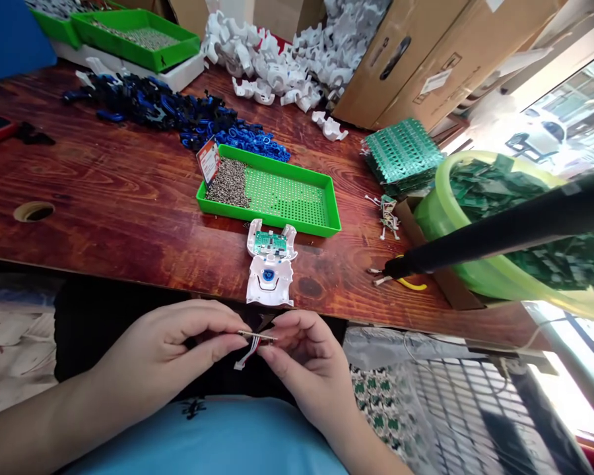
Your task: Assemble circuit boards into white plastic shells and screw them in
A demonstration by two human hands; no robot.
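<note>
Between the fingertips of both hands, just in front of the table's edge, is a small circuit board (258,336), seen nearly edge-on. White and red wires with a white plug (239,365) hang down from it. My left hand (178,346) pinches the board's left end between thumb and fingers. At its right end, my right hand (309,363) closes thumb and fingers on it. Beyond the hands, on the table, lies a white plastic shell (255,290) with a blue round part inside. Touching its far side is another white shell holding a green circuit board (271,244).
A green tray (334,204) of small metal screws stands behind the shells. Blue and black parts (168,112) and white shells (277,59) are heaped farther back. At right are stacked green boards (400,152), a yellow-green basin (445,191) and a black pole (499,227) crossing the view.
</note>
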